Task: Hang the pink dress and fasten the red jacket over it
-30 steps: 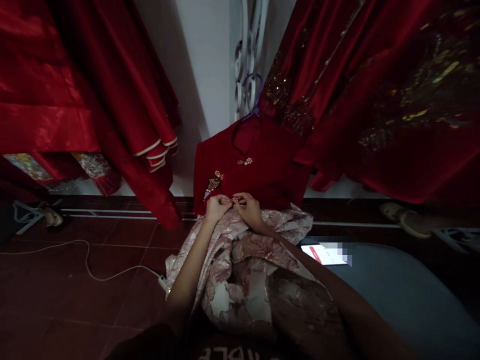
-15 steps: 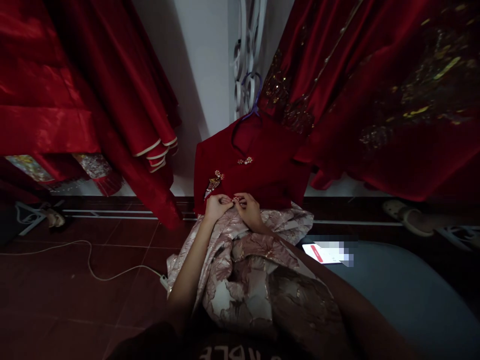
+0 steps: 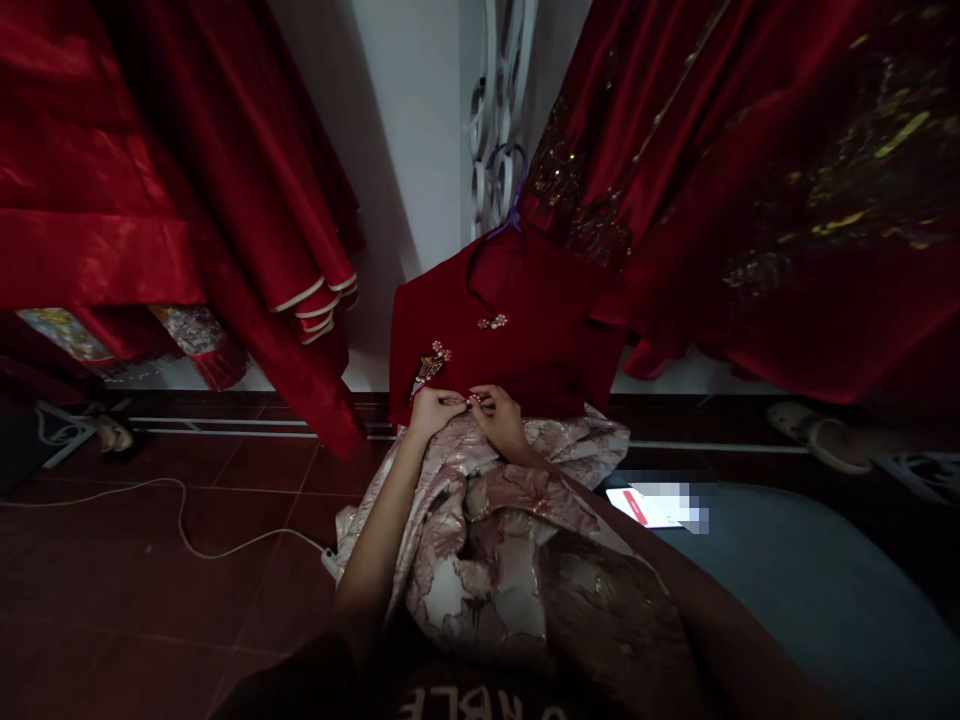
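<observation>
A dark red garment [image 3: 517, 350] hangs on a purple hanger [image 3: 504, 190] in front of me, with a pearl clasp [image 3: 491, 322] near its collar and a tasselled clasp [image 3: 427, 368] lower left. My left hand [image 3: 433, 412] and my right hand [image 3: 496, 418] meet at its lower front, fingers pinched on a small beaded clasp [image 3: 474, 402] between them. A pink and gold brocade cloth [image 3: 510, 540] lies over my lap beneath both forearms.
Red gowns hang at left [image 3: 187, 200] and right [image 3: 765, 200] against a white wall. A white cable [image 3: 180, 520] crosses the red tiled floor. A lit phone [image 3: 649, 505] lies on a grey seat [image 3: 787, 590]. A sandal [image 3: 814, 435] sits at right.
Almost nothing has moved; both hands stay pinched at the same spot on the red garment, with only a slight shift of the view.
</observation>
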Demonstrator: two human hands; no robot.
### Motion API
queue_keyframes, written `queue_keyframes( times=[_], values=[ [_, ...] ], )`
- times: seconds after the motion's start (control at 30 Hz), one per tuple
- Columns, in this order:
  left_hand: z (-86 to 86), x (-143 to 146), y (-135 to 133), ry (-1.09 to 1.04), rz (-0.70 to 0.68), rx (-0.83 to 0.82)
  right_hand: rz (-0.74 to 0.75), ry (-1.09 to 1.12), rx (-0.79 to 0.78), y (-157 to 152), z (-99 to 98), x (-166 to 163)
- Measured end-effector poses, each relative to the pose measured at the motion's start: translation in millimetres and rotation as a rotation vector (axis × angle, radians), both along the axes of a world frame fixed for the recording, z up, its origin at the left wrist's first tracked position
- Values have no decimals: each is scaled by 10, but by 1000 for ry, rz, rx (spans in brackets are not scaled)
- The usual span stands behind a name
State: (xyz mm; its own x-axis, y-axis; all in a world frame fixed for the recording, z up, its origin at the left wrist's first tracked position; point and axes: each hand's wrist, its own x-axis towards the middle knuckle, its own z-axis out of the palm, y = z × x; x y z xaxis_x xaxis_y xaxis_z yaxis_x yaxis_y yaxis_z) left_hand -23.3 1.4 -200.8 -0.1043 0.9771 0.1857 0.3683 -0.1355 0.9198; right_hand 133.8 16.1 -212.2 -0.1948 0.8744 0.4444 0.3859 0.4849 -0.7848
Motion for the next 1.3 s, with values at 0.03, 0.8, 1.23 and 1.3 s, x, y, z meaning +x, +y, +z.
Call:
queue_keyframes(
  times=[0.03,0.8,1.23,1.3],
  values=[
    [-3,-7,7,0,-6,-4,2,-3,-5,11,-3,4],
    [-43,7,8,71,-77,98,-2,-72,-42,11,64,3],
    [-1,-8,4,313,-32,158,12,-19,-88,61,23,32],
    [21,3,-22,324,-36,169,-17,-9,-55,35,-10,9]
  ],
)
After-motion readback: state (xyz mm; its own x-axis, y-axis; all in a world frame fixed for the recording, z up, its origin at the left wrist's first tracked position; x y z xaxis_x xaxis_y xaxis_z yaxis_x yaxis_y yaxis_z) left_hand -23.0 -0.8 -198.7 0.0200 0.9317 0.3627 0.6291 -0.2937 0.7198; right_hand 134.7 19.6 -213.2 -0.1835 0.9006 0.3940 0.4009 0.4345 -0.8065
